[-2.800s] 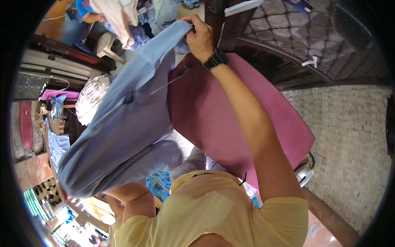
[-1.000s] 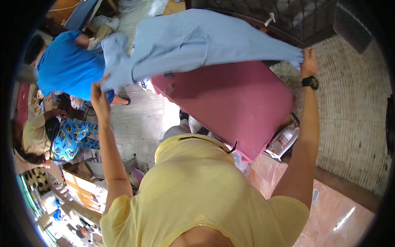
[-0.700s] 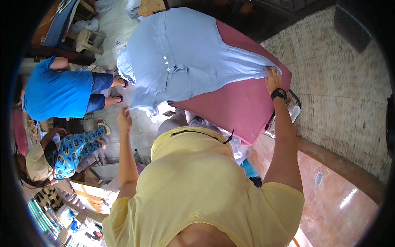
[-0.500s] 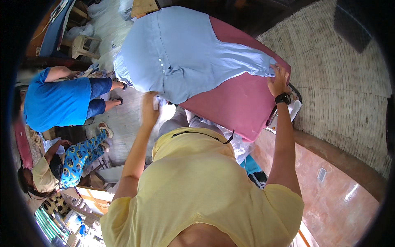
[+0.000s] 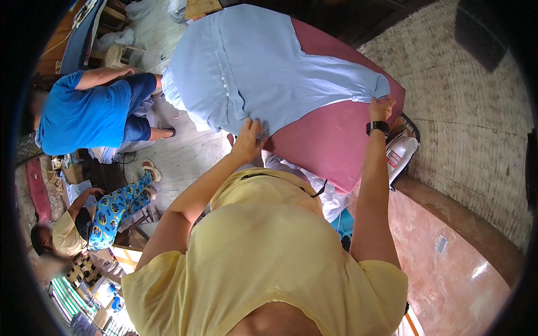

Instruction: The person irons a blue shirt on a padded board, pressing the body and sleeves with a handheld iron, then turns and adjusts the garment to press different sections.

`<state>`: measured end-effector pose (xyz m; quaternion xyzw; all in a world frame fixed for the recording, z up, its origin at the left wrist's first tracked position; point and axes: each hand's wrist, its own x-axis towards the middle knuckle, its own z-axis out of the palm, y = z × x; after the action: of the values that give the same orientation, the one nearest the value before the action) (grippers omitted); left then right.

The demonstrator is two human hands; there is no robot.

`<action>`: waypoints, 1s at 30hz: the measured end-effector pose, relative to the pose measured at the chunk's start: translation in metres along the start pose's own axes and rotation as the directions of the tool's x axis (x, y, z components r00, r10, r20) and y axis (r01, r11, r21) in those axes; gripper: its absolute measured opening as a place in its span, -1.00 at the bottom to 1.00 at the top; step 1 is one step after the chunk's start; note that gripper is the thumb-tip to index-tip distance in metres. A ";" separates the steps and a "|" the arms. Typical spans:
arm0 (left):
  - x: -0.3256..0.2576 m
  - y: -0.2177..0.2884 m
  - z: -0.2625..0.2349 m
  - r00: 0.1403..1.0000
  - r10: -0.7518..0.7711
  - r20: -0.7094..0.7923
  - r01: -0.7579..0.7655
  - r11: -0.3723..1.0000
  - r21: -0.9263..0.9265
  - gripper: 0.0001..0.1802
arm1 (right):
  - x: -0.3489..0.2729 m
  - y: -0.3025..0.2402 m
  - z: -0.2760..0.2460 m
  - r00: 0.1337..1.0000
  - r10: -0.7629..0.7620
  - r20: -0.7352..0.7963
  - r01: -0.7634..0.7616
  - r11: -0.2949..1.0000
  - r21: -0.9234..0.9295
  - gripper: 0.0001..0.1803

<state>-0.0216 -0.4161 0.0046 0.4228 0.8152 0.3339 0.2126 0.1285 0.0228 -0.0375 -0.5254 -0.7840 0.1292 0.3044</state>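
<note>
A light blue button-up shirt (image 5: 255,61) lies spread over a maroon-covered ironing board (image 5: 322,145). One sleeve stretches to the right along the board, with gathers showing in it. At the sleeve's cuff, my right hand (image 5: 382,108), wearing a black watch, has its fingers closed on the fabric. My left hand (image 5: 247,141) is at the shirt's near edge, fingers curled onto the cloth; the fingertips are partly hidden. A white iron (image 5: 400,155) rests at the board's right end, beside my right forearm.
To the left, a person in a blue shirt (image 5: 84,115) bends over some cloth. Nearer, another person in patterned blue trousers (image 5: 115,215) sits. A stool (image 5: 119,56) stands at far left. A pinkish wall (image 5: 448,241) borders the right.
My left hand has moved right and onto the shirt's near edge. My right hand's fingers have closed on the cuff, which now lies flatter. The blue-shirted person has shifted posture.
</note>
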 end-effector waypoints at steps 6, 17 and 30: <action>0.003 -0.004 0.009 0.998 0.057 -0.019 -0.053 0.982 0.179 -0.68 | -0.022 -0.064 -0.024 0.827 0.403 0.391 -0.531 0.789 0.310 -0.27; 0.011 0.025 -0.007 0.973 0.045 0.226 -0.138 0.899 0.415 -0.69 | -0.026 -0.024 -0.003 0.963 0.268 -0.017 -0.268 0.963 -0.015 -0.32; 0.088 0.053 0.017 0.759 -0.016 0.651 -0.094 0.987 0.133 -0.44 | -0.097 -0.084 -0.021 0.737 -0.524 0.428 0.451 0.852 0.266 -0.93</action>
<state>-0.0302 -0.3147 0.0260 0.5446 0.7058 0.1055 0.4407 0.1043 -0.1021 -0.0108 -0.2280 -0.9332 0.2285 0.1581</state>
